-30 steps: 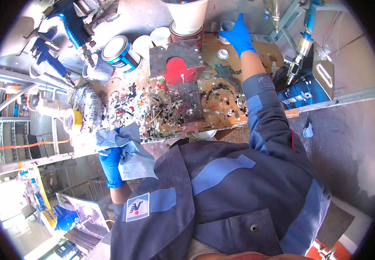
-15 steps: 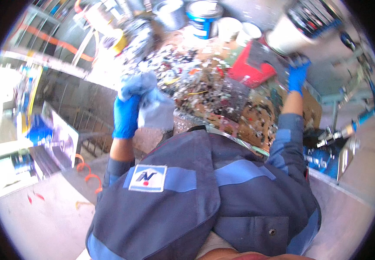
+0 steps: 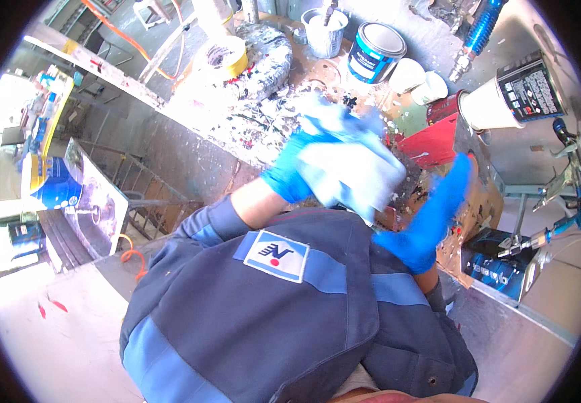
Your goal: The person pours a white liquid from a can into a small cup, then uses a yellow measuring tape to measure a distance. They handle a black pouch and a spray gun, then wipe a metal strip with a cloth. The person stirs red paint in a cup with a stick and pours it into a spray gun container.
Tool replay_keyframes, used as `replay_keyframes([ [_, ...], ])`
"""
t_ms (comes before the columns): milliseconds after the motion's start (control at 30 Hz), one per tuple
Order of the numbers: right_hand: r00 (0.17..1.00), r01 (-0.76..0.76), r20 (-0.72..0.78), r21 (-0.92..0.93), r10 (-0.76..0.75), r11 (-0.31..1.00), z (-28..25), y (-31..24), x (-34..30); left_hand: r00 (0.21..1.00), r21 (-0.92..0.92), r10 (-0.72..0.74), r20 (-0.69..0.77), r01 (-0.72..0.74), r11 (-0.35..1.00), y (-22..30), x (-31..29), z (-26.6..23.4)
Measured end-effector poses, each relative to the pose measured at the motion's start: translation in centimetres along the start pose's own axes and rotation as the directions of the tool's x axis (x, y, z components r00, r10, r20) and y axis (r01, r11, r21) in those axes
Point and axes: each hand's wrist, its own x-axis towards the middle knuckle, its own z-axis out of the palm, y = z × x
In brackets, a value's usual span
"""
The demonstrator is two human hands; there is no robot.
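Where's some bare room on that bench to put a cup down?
The spattered cardboard between your right hand and the blue container looks free; a smaller patch fronts the plastic mixing cup. It's crowded along the wall: that cup, the blue-labelled paint can, white cups, red can and white bucket. The blue cloth hides part of the middle.

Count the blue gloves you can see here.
2: one on the left hand, which grips the light blue cloth, and one on the right hand, held open to the right of the cloth. Any others could be hidden from view.
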Motion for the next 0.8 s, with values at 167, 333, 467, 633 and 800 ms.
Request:
replay_keyframes([
  [167,0.988,0.093,0.127,0.003,-0.093,0.996,4.0,-5.9,2.9,0.954,-0.37,0.134,0.269,-0.026,0.929,0.2,-1.2,1.3],
  [333,1.0,-0.028,0.018,0.379,0.023,0.925,8.8,-5.9,4.5,0.853,-0.852,-0.121,0.507,0.517,0.079,0.8,-2.7,-3.3],
  [467,0.982,-0.166,0.03,0.602,0.186,0.781,14.8,-5.7,5.9,0.86,-0.7,-0.419,0.292,0.49,0.519,0.6,-4.2,-7.7],
  [633,0.926,-0.37,0.017,0.246,0.378,0.896,20.3,-2.7,10.0,0.755,-0.241,-0.165,-0.635,0.009,0.97,-1.0,-2.5,-17.3],
  [800,0.942,-0.337,0.003,-0.013,0.337,0.942,21.7,-2.1,12.2,0.55,0.521,0.372,-0.747,0.138,0.842,-4.1,3.3,-30.3],
])
